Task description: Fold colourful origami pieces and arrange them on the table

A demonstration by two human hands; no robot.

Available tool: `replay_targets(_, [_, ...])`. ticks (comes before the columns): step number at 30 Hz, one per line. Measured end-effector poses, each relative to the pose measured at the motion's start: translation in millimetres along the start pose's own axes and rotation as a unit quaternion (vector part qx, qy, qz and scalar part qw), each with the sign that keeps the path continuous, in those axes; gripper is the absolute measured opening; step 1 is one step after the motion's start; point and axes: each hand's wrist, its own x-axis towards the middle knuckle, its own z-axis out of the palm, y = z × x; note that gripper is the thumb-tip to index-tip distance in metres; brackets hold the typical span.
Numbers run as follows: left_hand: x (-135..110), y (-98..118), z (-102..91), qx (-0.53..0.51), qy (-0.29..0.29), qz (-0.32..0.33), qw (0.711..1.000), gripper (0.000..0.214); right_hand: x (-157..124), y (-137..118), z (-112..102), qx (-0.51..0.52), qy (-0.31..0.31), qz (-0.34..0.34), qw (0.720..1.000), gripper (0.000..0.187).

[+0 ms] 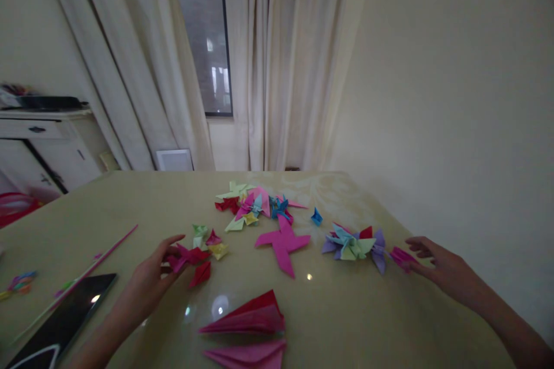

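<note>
My left hand point(156, 270) is closed around a magenta folded-paper piece point(187, 256) left of centre. Beside its fingers lie a red folded piece point(201, 273), a pale green one point(199, 236) and a yellow one point(219, 251). At the right, my right hand point(441, 268) pinches a pink folded-paper piece point(402, 258). That piece is close to a cluster of purple, pale blue and green origami point(355, 244); I cannot tell whether they touch. Between the hands a magenta four-pointed paper star point(284, 243) lies flat.
Mixed origami point(255, 203) is heaped farther back, with a small blue piece point(316, 217) to its right. Two paper planes, red-pink point(251, 317) and pink point(255, 353), lie in front. A dark tablet point(64, 317) and a thin pink stick point(108, 253) are at left. A wall point(467, 98) borders the right.
</note>
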Motion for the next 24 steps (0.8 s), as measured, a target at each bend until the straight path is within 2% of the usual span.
replay_targets(3, [-8, 22, -2.0, -0.048, 0.011, 0.024, 0.998, 0.072, 5, -33, -9, 0.043, -0.004, 0.021, 0.999, 0.071])
replay_targets(5, [-14, 43, 2.2, -0.065, 0.009, 0.043, 0.997, 0.067, 2, -75, -8, 0.074, 0.002, -0.008, 0.997, 0.064])
replay_targets(7, [-19, 69, 11.4, -0.078, -0.012, 0.063, 0.995, 0.058, -6, -130, -1, 0.131, -0.04, -0.067, 0.988, 0.052])
replay_targets(10, [-27, 107, 31.0, -0.094, -0.068, 0.09, 0.989, 0.052, -21, -215, 22, 0.234, -0.125, -0.168, 0.95, 0.041])
replay_targets(11, [-30, 118, 37.7, -0.095, -0.087, 0.102, 0.986, 0.052, -25, -240, 31, 0.261, -0.156, -0.198, 0.932, 0.042])
replay_targets(13, [-34, 135, 49.9, -0.087, -0.107, 0.133, 0.981, 0.054, -30, -280, 50, 0.312, -0.199, -0.241, 0.897, 0.049])
replay_targets(14, [-37, 140, 55.1, -0.078, -0.106, 0.15, 0.98, 0.055, -31, -295, 58, 0.335, -0.217, -0.251, 0.882, 0.047])
replay_targets(16, [-41, 145, 63.5, -0.055, -0.091, 0.176, 0.979, 0.06, -34, -312, 71, 0.362, -0.234, -0.269, 0.862, 0.03])
replay_targets(19, [-44, 140, 69.5, -0.03, -0.09, 0.181, 0.979, 0.064, -36, -314, 81, 0.351, -0.237, -0.277, 0.863, 0.019])
replay_targets(21, [-40, 127, 67.3, -0.015, -0.095, 0.175, 0.98, 0.059, -36, -301, 81, 0.327, -0.222, -0.266, 0.879, 0.019])
replay_targets(24, [-27, 91, 53.2, 0.044, -0.042, 0.138, 0.989, 0.047, -28, -261, 69, 0.275, -0.166, -0.221, 0.921, 0.022])
